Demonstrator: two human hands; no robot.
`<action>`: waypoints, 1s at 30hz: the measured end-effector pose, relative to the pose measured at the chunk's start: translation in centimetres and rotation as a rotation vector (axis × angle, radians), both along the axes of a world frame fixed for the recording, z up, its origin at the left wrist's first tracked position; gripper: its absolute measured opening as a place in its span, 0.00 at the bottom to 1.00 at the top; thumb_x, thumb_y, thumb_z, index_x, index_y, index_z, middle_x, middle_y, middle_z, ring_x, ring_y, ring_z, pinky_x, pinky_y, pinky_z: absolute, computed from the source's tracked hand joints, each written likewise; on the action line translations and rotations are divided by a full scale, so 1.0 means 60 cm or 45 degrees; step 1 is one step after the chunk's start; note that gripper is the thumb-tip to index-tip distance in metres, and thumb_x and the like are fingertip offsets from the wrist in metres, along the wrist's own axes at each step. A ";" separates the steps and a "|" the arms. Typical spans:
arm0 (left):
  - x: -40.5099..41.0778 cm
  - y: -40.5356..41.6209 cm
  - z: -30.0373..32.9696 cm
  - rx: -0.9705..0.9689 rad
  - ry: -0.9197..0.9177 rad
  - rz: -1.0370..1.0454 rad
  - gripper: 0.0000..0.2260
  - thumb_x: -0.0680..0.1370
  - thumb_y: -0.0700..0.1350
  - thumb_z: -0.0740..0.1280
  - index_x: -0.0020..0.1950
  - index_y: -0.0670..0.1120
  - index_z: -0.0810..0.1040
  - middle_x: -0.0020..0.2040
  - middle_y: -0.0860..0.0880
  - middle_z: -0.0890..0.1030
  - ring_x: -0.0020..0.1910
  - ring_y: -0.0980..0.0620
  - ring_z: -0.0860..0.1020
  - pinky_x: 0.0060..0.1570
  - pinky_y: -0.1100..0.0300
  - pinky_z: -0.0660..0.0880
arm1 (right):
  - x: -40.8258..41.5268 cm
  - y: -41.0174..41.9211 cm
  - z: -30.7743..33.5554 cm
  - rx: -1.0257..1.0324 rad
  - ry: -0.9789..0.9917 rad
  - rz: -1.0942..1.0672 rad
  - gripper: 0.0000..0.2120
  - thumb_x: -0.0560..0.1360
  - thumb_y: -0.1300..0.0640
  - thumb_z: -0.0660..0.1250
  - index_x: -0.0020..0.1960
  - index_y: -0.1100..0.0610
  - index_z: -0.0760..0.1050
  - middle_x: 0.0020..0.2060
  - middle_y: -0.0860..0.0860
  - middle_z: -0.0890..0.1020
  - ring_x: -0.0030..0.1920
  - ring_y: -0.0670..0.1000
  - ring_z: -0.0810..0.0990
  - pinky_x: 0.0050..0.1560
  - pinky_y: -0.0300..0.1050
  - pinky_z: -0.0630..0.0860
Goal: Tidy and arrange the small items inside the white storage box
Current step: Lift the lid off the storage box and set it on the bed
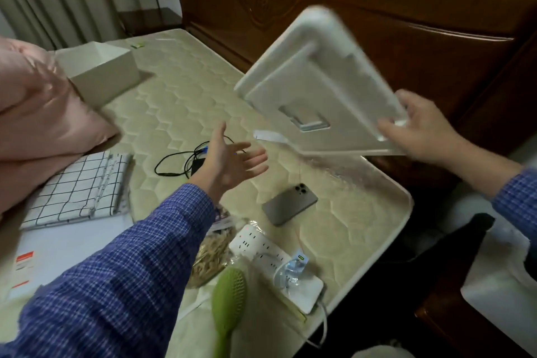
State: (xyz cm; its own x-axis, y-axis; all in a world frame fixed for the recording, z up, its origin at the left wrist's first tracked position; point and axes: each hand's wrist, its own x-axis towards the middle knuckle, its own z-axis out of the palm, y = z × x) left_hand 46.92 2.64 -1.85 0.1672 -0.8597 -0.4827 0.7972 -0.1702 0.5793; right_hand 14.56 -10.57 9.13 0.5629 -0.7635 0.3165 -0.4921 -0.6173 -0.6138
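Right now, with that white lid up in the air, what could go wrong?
1. The right hand pinches only a corner of the tilted white lid; it could slip and land on the phone below.
2. The open left hand hovers above the black cable and might snag it.

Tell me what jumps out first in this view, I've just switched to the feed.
The white box lid, motion-blurred and tilted in the air at upper right, held at its lower corner by the right hand. The left hand reaches open-palmed toward it at centre. Below on the mattress lie a grey phone, a white power strip and a green hairbrush.
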 end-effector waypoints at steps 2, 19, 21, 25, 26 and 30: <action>-0.010 -0.020 0.017 -0.089 0.167 0.010 0.46 0.70 0.75 0.59 0.70 0.38 0.63 0.64 0.31 0.75 0.60 0.31 0.78 0.58 0.34 0.75 | -0.011 0.023 -0.033 -0.232 0.167 0.117 0.09 0.69 0.62 0.72 0.43 0.49 0.78 0.38 0.57 0.82 0.40 0.61 0.81 0.42 0.58 0.79; -0.160 -0.013 -0.118 0.522 -0.725 -0.376 0.16 0.71 0.25 0.68 0.58 0.26 0.76 0.47 0.33 0.83 0.38 0.39 0.85 0.35 0.52 0.83 | -0.131 -0.026 -0.301 -0.002 1.195 -0.416 0.11 0.71 0.48 0.73 0.45 0.48 0.70 0.51 0.52 0.70 0.47 0.52 0.73 0.49 0.50 0.78; -0.169 -0.022 -0.129 0.550 -0.768 -0.359 0.13 0.73 0.24 0.66 0.58 0.27 0.75 0.49 0.32 0.83 0.41 0.37 0.85 0.41 0.45 0.83 | -0.129 -0.029 -0.313 0.114 1.184 -0.438 0.13 0.73 0.49 0.73 0.45 0.50 0.69 0.52 0.52 0.68 0.44 0.52 0.74 0.50 0.52 0.80; -0.177 -0.036 -0.144 0.641 -1.041 -0.430 0.09 0.75 0.30 0.64 0.54 0.29 0.76 0.45 0.34 0.82 0.37 0.37 0.84 0.42 0.43 0.83 | -0.122 -0.034 -0.337 0.183 1.118 -0.392 0.12 0.72 0.51 0.74 0.47 0.52 0.71 0.52 0.53 0.69 0.39 0.50 0.73 0.45 0.46 0.75; -0.181 -0.038 -0.144 0.662 -1.152 -0.495 0.09 0.75 0.31 0.63 0.53 0.30 0.76 0.42 0.36 0.81 0.33 0.40 0.82 0.39 0.46 0.83 | -0.120 -0.033 -0.343 0.204 1.129 -0.377 0.12 0.72 0.51 0.74 0.47 0.53 0.72 0.52 0.52 0.69 0.38 0.49 0.72 0.44 0.44 0.73; -0.202 -0.048 -0.125 0.583 -1.647 -0.763 0.03 0.72 0.37 0.64 0.39 0.38 0.73 0.32 0.43 0.75 0.29 0.46 0.74 0.27 0.59 0.71 | -0.116 -0.019 -0.356 0.316 1.237 -0.372 0.06 0.75 0.55 0.68 0.47 0.55 0.72 0.56 0.53 0.70 0.39 0.51 0.74 0.45 0.45 0.77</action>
State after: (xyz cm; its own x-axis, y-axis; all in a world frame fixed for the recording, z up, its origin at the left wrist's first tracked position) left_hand 34.82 -0.22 -9.35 0.3648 -0.7726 -0.5196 -0.4638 -0.6347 0.6181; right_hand 7.63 -11.69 -12.25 0.2744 -0.8925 -0.3581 -0.9515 -0.3058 0.0331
